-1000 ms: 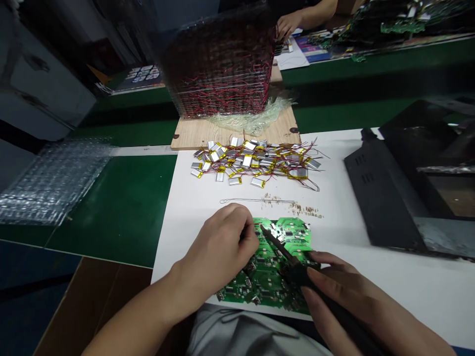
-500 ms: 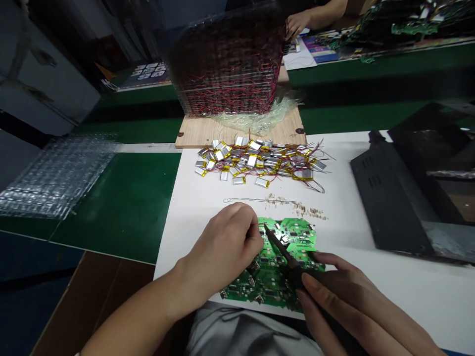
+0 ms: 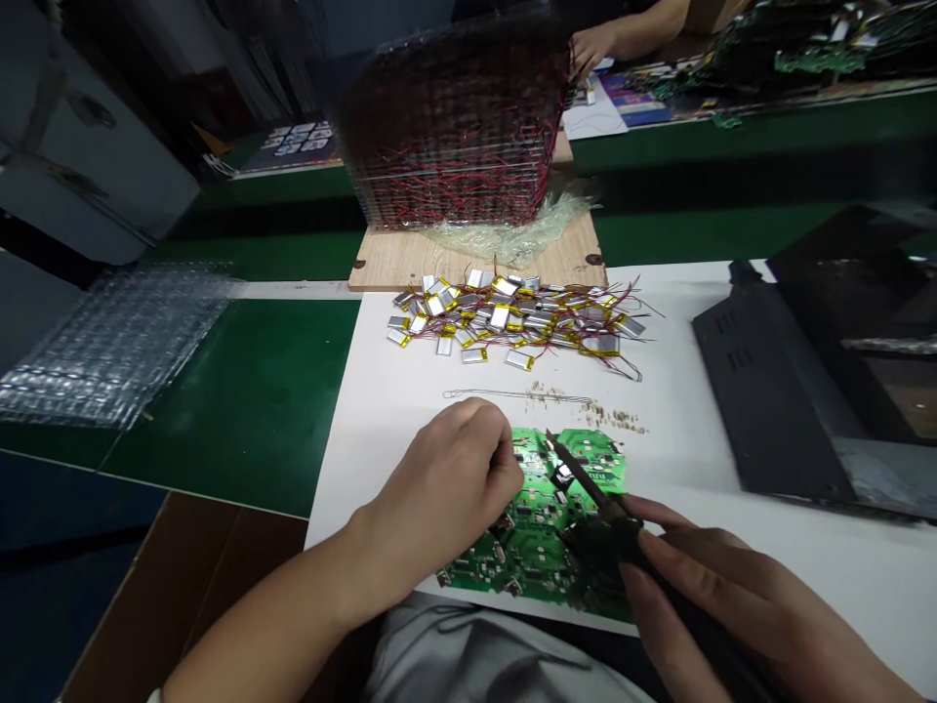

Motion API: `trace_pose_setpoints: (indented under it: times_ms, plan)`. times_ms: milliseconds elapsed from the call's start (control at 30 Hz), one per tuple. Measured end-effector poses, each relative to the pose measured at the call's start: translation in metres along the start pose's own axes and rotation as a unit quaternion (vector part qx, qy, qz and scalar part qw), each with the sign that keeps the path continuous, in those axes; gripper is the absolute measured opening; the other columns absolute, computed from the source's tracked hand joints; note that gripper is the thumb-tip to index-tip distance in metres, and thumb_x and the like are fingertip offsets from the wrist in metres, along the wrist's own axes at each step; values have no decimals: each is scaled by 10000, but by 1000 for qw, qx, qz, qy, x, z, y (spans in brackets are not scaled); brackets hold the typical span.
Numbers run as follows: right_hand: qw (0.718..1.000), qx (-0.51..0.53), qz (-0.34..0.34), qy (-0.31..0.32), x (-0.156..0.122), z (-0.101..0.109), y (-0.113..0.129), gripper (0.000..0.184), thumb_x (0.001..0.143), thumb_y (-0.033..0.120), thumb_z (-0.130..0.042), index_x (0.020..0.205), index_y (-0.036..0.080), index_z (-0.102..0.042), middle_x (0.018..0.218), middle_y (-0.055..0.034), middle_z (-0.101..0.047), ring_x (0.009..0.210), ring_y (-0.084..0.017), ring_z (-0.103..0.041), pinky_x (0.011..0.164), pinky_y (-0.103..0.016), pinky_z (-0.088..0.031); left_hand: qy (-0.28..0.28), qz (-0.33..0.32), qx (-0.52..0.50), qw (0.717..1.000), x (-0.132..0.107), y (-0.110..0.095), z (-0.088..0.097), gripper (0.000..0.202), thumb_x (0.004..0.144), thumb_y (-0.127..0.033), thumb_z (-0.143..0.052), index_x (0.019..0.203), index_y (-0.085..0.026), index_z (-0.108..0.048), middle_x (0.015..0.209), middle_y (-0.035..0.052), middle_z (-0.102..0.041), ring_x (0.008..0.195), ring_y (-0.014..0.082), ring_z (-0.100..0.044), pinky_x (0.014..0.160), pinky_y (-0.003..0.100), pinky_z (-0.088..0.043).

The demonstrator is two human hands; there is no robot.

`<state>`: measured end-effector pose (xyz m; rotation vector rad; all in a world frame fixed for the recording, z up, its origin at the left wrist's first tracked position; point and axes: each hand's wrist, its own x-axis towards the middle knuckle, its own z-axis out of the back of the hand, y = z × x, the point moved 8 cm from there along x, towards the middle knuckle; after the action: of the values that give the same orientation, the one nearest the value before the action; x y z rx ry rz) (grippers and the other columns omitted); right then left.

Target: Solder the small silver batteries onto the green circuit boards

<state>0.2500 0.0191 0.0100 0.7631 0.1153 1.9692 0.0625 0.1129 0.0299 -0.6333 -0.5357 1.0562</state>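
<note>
A green printed circuit board (image 3: 531,522) lies on a white sheet (image 3: 410,459), populated with small black chips. My right hand (image 3: 703,586) is shut on the black handle of a soldering iron (image 3: 578,474), whose tip is at the board's upper part. My left hand (image 3: 439,498) sits curled at the board's left edge, its fingertips against the board. Those fingers hide whatever may lie between them. Just beyond the board, a heap of small silver pouch batteries (image 3: 509,322) with yellow tabs and red wires lies on the sheet.
Brown specks and a thin wire lie on the sheet above the board. Behind the heap, a tall stack of trays (image 3: 454,127) stands on a wooden board (image 3: 468,259). Bubble-wrap sheets (image 3: 124,342) lie left, a black metal panel (image 3: 761,391) right, and a co-worker's hand (image 3: 592,44) is beyond.
The soldering iron's tip has moved right and slightly up across the board. The view has shifted slightly, and my left hand has stayed at the board's edge.
</note>
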Motion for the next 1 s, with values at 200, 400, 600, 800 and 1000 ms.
trace_pose_setpoints:
  times_ms: [200,400,600,800,1000]
  plan:
    - [1000,3,9,7,2,-4,7,518,932,231,-613,1442,221,-524,1401,-77,-630,1136,-233,-709,956,-290,-610,11,-10,55,998,1,-7,0,150,855,-63,-446,799,-195,-488,825,30,-573,775,176,-536,701,317,-446]
    - [1000,3,1,23,12,0,15,468,991,332,-525,1430,168,-516,1324,-124,-663,1099,-244,-718,935,-312,-624,38,-11,161,986,6,-16,-1,153,849,-68,-433,792,-189,-506,832,47,-556,763,198,-529,682,339,-468]
    - [999,12,13,42,13,2,15,472,1002,306,-504,1458,186,-485,1259,-96,-702,1047,-221,-744,893,-267,-637,78,-11,231,970,11,-22,-2,160,848,-79,-439,809,-181,-557,817,63,-565,716,213,-551,617,337,-475]
    - [997,37,27,55,10,-1,8,427,974,282,-539,1389,188,-579,1239,-85,-728,969,-232,-770,875,-273,-644,114,-13,267,957,16,-27,-3,170,829,-67,-453,778,-188,-563,781,63,-556,728,242,-586,552,338,-439]
    - [995,76,0,58,5,0,-4,357,917,360,-644,1253,260,-712,1126,-40,-776,827,-208,-788,725,-224,-661,124,-22,284,950,18,-27,-4,177,817,-56,-467,758,-202,-549,786,63,-560,692,242,-580,508,341,-401]
